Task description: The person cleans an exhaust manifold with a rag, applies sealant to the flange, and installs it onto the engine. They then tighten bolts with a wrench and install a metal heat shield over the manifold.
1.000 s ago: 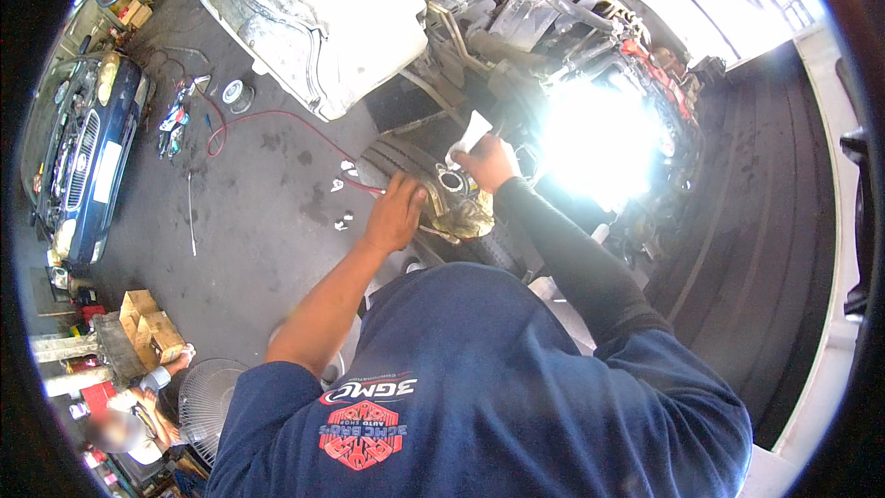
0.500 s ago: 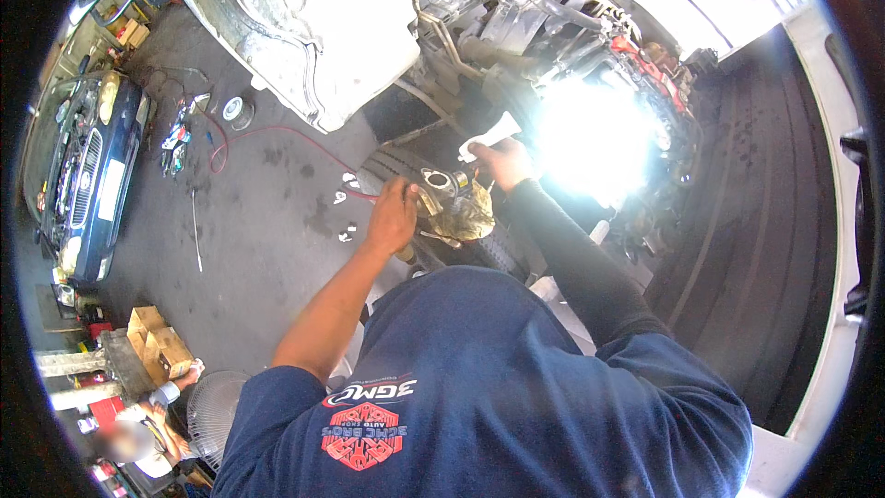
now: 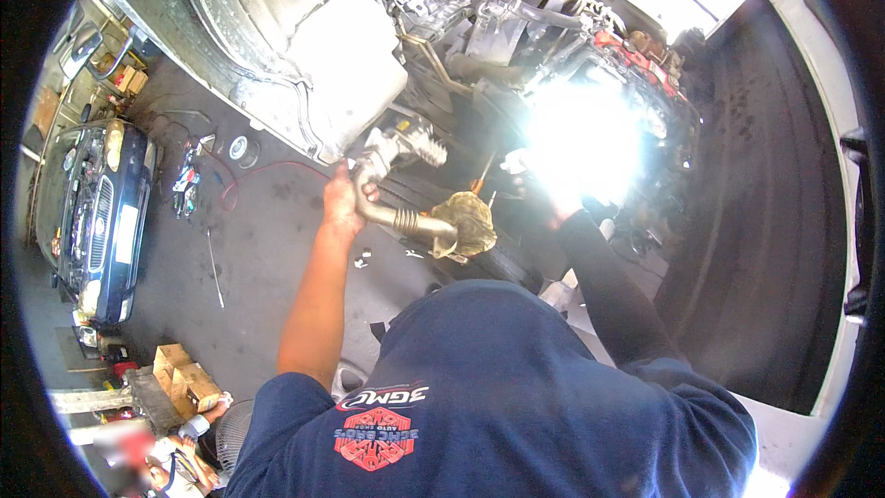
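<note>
Well, curled tight with the left hand (image 3: 341,203), just off centre toward ten o'clock, around a bent metal pipe (image 3: 422,224). At three o'clock, the right hand (image 3: 564,212), half lost in white glare (image 3: 585,143), near a small white thing (image 3: 514,162); impossible to tell whether clasped or loose. On the navy shirt (image 3: 553,378), toward half past six, white lettering (image 3: 383,397) over a red hexagonal emblem (image 3: 373,440), both upside down. On the dark blue car (image 3: 131,281) at nine, a white plate (image 3: 129,232), too blurred to read. On the pipe, a dull tan-silver skin, ringed bellows (image 3: 406,221) and, toward eleven, a pale ridged fitting (image 3: 396,146). At the other end, close to centre toward three, a mottled yellow-brown piece (image 3: 470,221), joined or merely touching, hard to say.
</note>
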